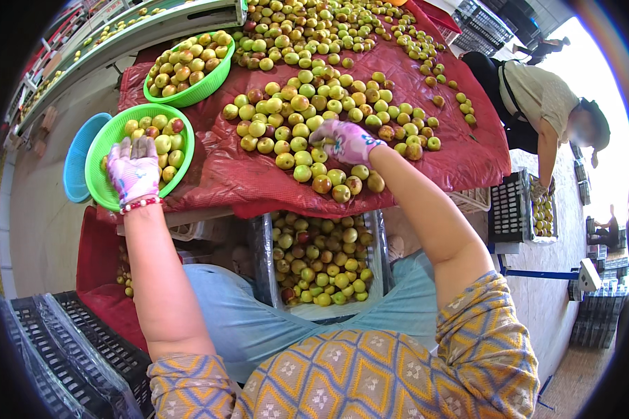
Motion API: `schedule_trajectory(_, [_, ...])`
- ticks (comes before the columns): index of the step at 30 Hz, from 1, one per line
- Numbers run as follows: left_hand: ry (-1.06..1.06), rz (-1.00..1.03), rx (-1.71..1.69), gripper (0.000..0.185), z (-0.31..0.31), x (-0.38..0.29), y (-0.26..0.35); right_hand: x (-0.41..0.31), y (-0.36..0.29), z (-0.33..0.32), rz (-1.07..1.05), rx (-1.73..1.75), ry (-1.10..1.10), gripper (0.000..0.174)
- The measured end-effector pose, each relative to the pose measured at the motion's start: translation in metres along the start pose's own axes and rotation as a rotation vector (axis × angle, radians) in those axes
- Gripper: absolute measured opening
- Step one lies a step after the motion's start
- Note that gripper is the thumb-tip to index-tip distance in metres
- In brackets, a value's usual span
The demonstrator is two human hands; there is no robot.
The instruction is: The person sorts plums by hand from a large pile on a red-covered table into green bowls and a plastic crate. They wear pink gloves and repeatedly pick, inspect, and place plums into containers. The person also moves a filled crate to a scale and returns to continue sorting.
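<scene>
My left hand [133, 170], in a pink patterned glove, lies palm up over the near part of a green plastic basket [188, 157]. Its fingers are extended and nothing shows in them. Green-and-brown jujubes [162, 144] fill the basket around the hand. On the red table cover [230, 178], my right hand [346, 140], gloved alike, reaches into a spread of jujubes [304, 102]. Its fingers curl down among the fruit; whether they hold one is hidden.
A second green basket [225, 73] heaped with jujubes stands behind the first, and a blue basket [78, 157] beside it. Below the table edge sits a lined crate of jujubes [322, 262]. Black crates [78, 345] stand at left. A person [540, 94] bends over crates at right.
</scene>
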State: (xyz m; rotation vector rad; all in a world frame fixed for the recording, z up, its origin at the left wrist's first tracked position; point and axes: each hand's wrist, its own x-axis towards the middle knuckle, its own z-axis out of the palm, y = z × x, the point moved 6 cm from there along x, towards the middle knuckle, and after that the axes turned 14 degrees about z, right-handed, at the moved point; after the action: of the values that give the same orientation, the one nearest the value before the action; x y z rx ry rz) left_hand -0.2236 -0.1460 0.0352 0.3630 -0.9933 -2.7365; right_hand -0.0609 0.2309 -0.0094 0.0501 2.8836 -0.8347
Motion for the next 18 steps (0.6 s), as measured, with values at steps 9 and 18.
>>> schedule_trajectory(9, [-0.170,-0.080,0.061,0.041,0.017,-0.020,-0.020,0.006,-0.046,0.011,0.293,-0.683,-0.286,0.039])
schedule_trajectory(18, [-0.253,-0.199,0.110,0.038,0.024,-0.047,-0.056,0.011,-0.040,0.036,0.107,-0.326,-0.271,0.052])
